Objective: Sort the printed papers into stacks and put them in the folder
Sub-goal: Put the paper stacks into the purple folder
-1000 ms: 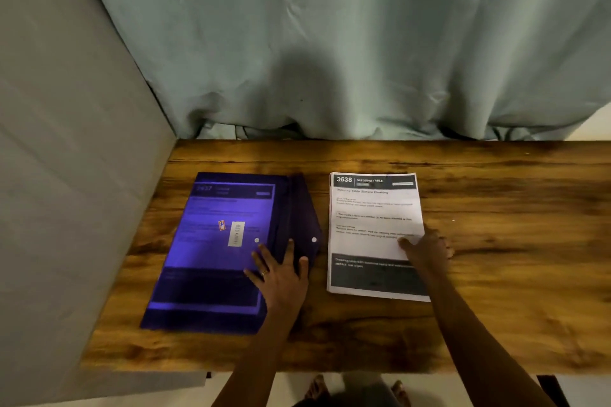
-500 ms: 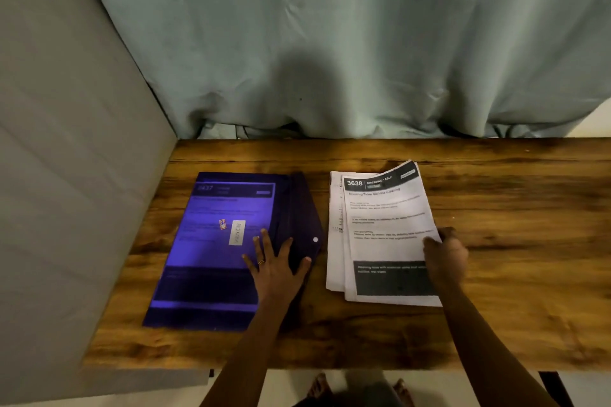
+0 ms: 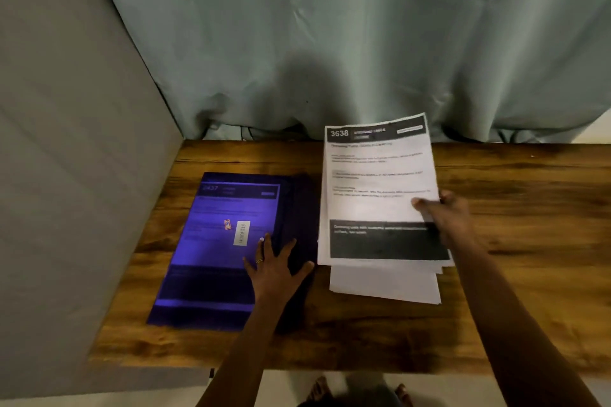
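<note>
Step in hand, by my read: lifting a sorted batch to go into the folder; sorting looks mostly done. The right hand (image 3: 443, 208) pinches the papers (image 3: 377, 188) at their right edge, thumb on top, other fingers hidden under; the batch is raised & tilted off the desk (image 3: 529, 241), its far edge showing against the curtain (image 3: 330, 43); top sheet is headed 3638 w/ a dark band near the bottom. A few loose sheets (image 3: 383, 284) poke out below the batch's near edge; can't tell if they lie on the desk or hang w/ the batch.

The left hand (image 3: 276, 266) lies flat, fingers spread, pressing on the folder (image 3: 215, 241) & gripping nothing; it sits where the dark flap (image 3: 301, 208) meets the body, one fingertip by a white snap (image 3: 262, 239). The folder is purple, see-through, flat on the desk just left of the papers; a printed sheet shows through it, so one stack seems to be inside already; small label (image 3: 241, 233) on the front. Flap seems folded out to the right, i.e. open, tho I can't be sure.

Next move, prob.: left hand parts the mouth on the flap side; papers get squared up, edges flush, then slid in flat. Risks: the one-side pinch lets sheets fan or droop; loose ones may get left behind; folder may skid unless kept pinned.
</note>
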Tool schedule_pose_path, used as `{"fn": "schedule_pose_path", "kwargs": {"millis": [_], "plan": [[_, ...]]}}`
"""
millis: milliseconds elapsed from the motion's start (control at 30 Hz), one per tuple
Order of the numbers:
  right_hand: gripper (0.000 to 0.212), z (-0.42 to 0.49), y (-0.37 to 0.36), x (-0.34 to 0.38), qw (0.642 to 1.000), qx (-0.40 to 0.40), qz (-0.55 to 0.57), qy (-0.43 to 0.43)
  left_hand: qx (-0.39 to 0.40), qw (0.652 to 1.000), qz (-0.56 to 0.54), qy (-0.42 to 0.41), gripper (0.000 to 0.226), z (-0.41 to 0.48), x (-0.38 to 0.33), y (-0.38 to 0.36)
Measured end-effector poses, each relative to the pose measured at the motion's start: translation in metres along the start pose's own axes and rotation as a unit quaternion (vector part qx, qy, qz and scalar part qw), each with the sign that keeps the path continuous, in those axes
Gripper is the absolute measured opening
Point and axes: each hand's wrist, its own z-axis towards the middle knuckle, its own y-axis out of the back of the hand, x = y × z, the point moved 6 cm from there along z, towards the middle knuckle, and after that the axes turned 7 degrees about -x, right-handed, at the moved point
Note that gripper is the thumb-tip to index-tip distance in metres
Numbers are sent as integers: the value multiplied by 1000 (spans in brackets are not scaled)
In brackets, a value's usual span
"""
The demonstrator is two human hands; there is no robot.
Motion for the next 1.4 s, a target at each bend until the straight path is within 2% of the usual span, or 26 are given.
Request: {"fn": "schedule_pose_path", "kwargs": {"millis": [100, 267, 400, 500, 567, 767, 933, 1200, 1400], "plan": [[35, -8, -34, -18, 999, 17, -27, -9, 16, 1000, 1, -8, 65, 0, 3, 3], [34, -23, -64, -40, 991, 0, -133, 33, 3, 995, -96, 10, 45, 5, 16, 14], [38, -31, -74, -41, 984, 36, -172, 35, -51, 989, -136, 41, 48, 6, 21, 26], [40, -34, -77, -42, 977, 81, -192, 45, -61, 984, -156, 67, 56, 9, 21, 31], [38, -36, -78, -44, 977, 90, -189, 48, -56, 981, -166, 84, 51, 12, 23, 33], [25, -42, -74, -49, 988, 38, -141, 54, -86, 968, -213, 96, 11, 17, 32, 44], [29, -51, -79, -56, 995, 8, -95, 41, -111, 955, -257, 98, 13, 12, 37, 48], [31, -57, -89, -59, 997, -15, -62, 50, -107, 955, -256, 106, 10, 7, 35, 51], [31, -49, -84, -65, 999, -35, -38, -3, -143, 936, -297, 122, 11, 2, 40, 63]]}}
